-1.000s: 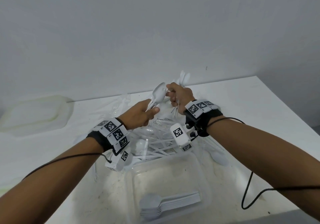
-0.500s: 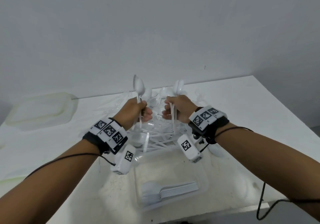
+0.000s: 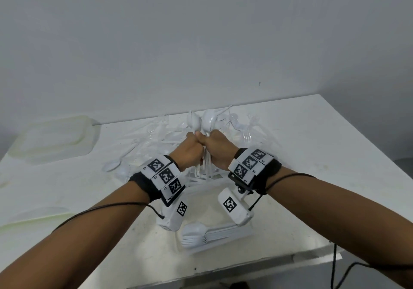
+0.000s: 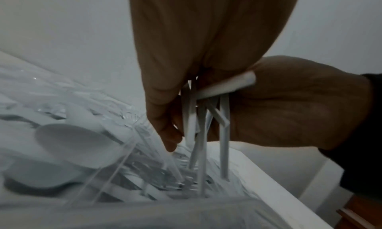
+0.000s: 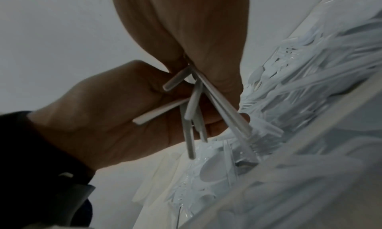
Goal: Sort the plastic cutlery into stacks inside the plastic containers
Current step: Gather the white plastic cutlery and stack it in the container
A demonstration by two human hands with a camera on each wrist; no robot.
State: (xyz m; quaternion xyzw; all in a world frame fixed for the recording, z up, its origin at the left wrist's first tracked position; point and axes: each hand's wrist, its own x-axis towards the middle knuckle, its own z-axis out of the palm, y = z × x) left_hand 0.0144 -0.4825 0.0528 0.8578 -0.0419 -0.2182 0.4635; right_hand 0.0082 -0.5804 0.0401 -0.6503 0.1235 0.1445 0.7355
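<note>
- Now the two fists are pressed knuckle to knuckle, whereas half a second earlier they stood apart, each with its own upright spoon; one second earlier the left hand held its spoon slanted toward the right.
- Left hand [image 3: 190, 152]: fingers curled tightly round a bundle of white spoon handles [image 4: 203, 129], thumb side touching the right hand [image 3: 218, 149].
- Right hand: fingers likewise curled round the same bundle; how the handles are shared between the two hands cannot be told.
- White plastic spoons [image 3: 204, 122]: matte, opaque white; bowls rise side by side above the fists, near the table's far edge.
- Long axis near vertical, bowls up, handle ends pointing down toward the table; in both wrist views the handle ends splay out unevenly, one lying crosswise.
- Held spoons sit above the loose heap of cutlery [image 3: 161, 136], a tangle of white and clear spoons and forks spread over the middle of the white table [image 3: 324, 143].
- Clear plastic container [image 3: 249, 236] lies at the near edge, below the wrists; inside it a stack of white spoons [image 3: 201, 235] lies flat, bowls nested to the left, handles pointing right.
- Translucent lid [image 3: 53, 139] rests at far left, well apart from the heap.
- Marker-covered wristbands [image 3: 164, 177] and black cables run along both forearms.
</note>
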